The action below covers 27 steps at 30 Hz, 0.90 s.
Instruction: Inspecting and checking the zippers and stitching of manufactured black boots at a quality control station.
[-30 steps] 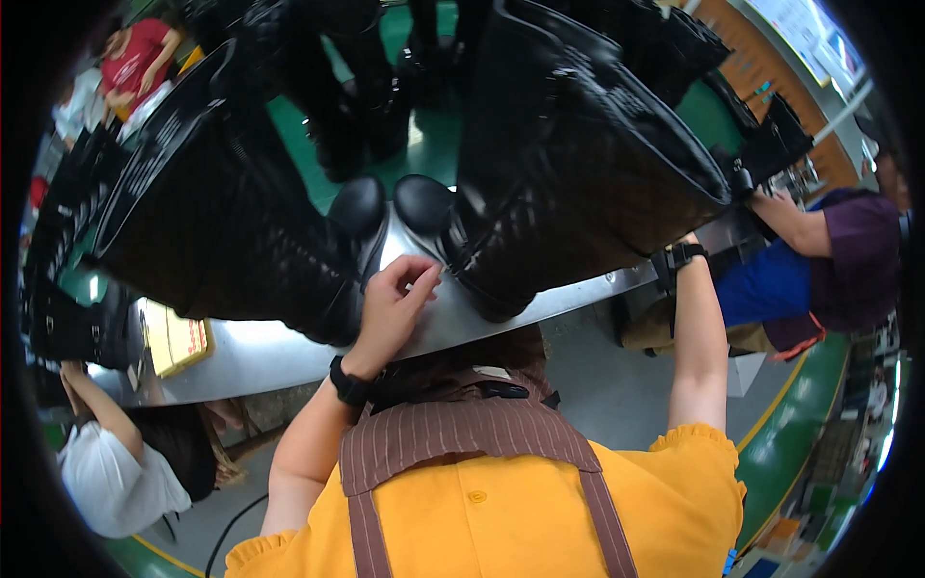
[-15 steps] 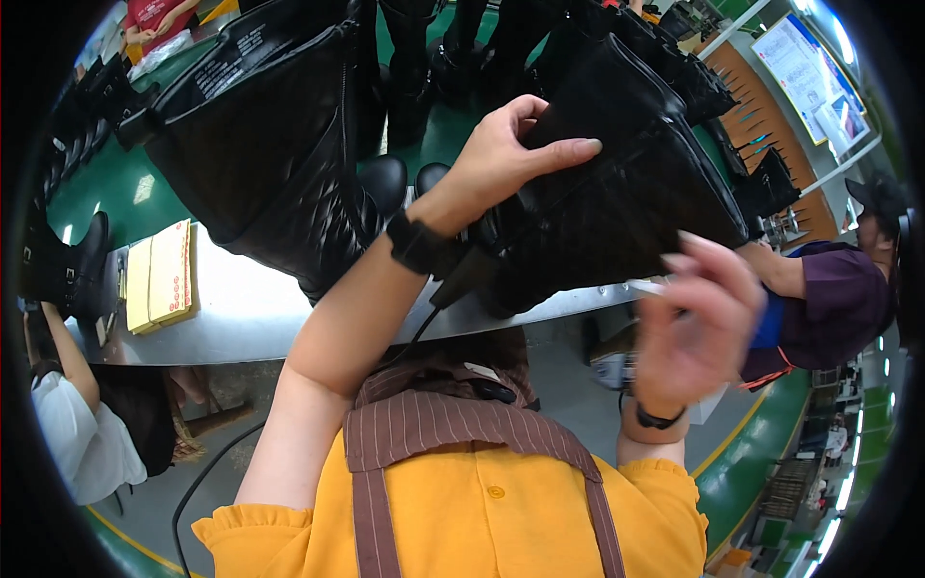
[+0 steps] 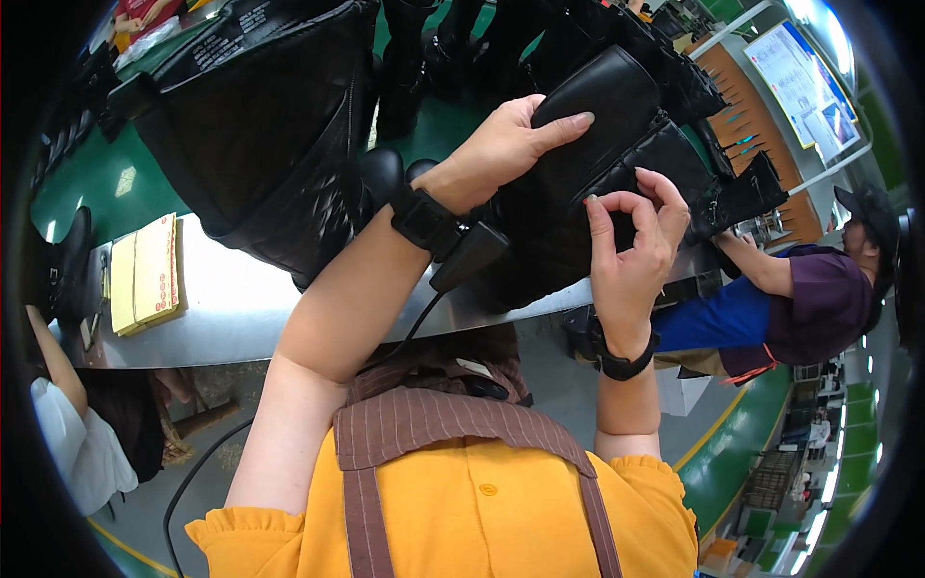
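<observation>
A tall black boot [image 3: 617, 125] stands before me, its upper shaft folded over toward the right. My left hand [image 3: 501, 149] grips the shaft's edge, thumb on the outer face and fingers hidden behind it. Close against the shaft's right part, my right hand [image 3: 636, 236] is closed in a pinch of thumb and index finger. A tiny reddish speck shows at those fingertips, too small to name. Another tall black boot [image 3: 260, 144], with a zip and a pale printed lining, stands to the left, touched by neither hand.
Several more black boots [image 3: 453, 48] crowd the green surface [image 3: 82, 188] beyond. A bundle of yellow paper [image 3: 145, 275] lies on the metal table edge [image 3: 241, 328] at left. One person [image 3: 819, 299] works at right; another's arm [image 3: 58, 366] reaches in at left.
My right hand has moved left and up to the boot, from blurred motion into a pinch. The boot's shaft top has folded over under my left hand, which keeps its grip.
</observation>
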Available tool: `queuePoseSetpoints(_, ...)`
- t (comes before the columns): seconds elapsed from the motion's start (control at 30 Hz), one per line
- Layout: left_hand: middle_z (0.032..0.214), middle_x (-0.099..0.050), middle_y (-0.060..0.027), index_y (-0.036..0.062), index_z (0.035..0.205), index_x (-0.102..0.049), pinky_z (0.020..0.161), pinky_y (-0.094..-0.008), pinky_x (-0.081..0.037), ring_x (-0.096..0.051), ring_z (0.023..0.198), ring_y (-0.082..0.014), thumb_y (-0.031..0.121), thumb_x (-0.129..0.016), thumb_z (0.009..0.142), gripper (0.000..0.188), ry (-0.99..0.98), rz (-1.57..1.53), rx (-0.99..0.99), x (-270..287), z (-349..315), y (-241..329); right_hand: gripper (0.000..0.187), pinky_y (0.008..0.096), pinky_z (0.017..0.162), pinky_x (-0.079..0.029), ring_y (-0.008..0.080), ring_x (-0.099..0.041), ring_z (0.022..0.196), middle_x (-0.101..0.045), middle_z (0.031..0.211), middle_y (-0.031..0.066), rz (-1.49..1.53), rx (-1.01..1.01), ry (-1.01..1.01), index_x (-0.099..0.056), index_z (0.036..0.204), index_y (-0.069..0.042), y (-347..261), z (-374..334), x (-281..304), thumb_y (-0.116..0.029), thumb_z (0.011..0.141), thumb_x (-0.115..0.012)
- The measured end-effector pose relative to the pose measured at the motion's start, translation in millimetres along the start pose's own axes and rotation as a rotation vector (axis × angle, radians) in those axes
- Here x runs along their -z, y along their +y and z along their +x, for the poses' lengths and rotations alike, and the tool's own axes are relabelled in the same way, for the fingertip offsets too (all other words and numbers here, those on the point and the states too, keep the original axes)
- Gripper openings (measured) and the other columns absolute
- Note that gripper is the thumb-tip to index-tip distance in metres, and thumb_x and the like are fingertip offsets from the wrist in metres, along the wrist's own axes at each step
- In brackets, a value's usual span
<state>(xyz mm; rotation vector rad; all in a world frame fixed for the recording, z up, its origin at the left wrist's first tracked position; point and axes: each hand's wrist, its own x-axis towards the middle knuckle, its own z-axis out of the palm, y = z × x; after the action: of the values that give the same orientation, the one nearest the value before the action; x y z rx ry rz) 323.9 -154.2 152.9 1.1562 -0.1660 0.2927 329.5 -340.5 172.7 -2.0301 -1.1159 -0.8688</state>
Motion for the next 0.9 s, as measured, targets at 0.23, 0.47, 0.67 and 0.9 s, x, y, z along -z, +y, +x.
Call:
queuePoseSetpoints(0.23, 0.108, -0.067, -0.0015, 0.0021, 0.116, -0.061, 0.086, -0.0219, -0.048, -0.062, 0.097, -0.006, 0.03, -0.067, 0.093, 0.037, 0.012, 0.049, -0.031, 1.3, 2.6, -1.6, 0.01, 0.0394, 0.095, -0.035, 0.0277, -0.048, 0.108, -0.053, 0.118, 0.0077, -0.127, 0.041, -0.014, -0.067, 0.08, -0.009, 3.7, 0.9, -4.5, -0.013, 0.08, -0.077)
queuePoseSetpoints(0.47, 0.11, -0.067, -0.0025, 0.0021, 0.118, -0.059, 0.089, -0.0223, -0.048, -0.061, 0.101, -0.0066, 0.028, -0.067, 0.094, 0.037, -0.027, -0.092, -0.047, 1.7, -2.0, 0.4, 0.055, 0.0411, 0.105, -0.031, 0.0305, -0.043, 0.123, -0.047, 0.13, 0.0139, -0.17, 0.027, 0.161, -0.058, 0.116, -0.011, 3.6, 1.8, -6.7, -0.021, 0.07, -0.087)
queuePoseSetpoints(0.67, 0.123, -0.061, -0.0121, 0.0005, 0.125, -0.051, 0.094, -0.031, -0.047, -0.059, 0.112, -0.017, 0.027, -0.068, 0.093, 0.045, 0.292, 0.324, -0.237, -7.2, -29.0, -8.1, 0.082, 0.0417, 0.111, -0.029, 0.027, -0.039, 0.13, -0.041, 0.141, 0.0128, 0.807, -0.311, 0.401, -0.032, 0.145, -0.004, 47.7, -50.1, -5.3, -0.015, 0.078, -0.079)
queuePoseSetpoints(0.9, 0.103, -0.059, -0.0104, 0.0076, 0.108, -0.057, 0.08, -0.0364, -0.049, -0.058, 0.095, -0.024, 0.017, -0.082, 0.068, 0.048, 0.696, 1.301, -1.585, 19.6, -187.6, -29.7, 0.082, 0.034, 0.101, -0.042, 0.0201, -0.054, 0.117, -0.056, 0.13, 0.009, 0.969, -0.629, -0.479, -0.046, 0.136, 0.002, 49.9, -136.6, -36.4, -0.014, 0.067, -0.089)
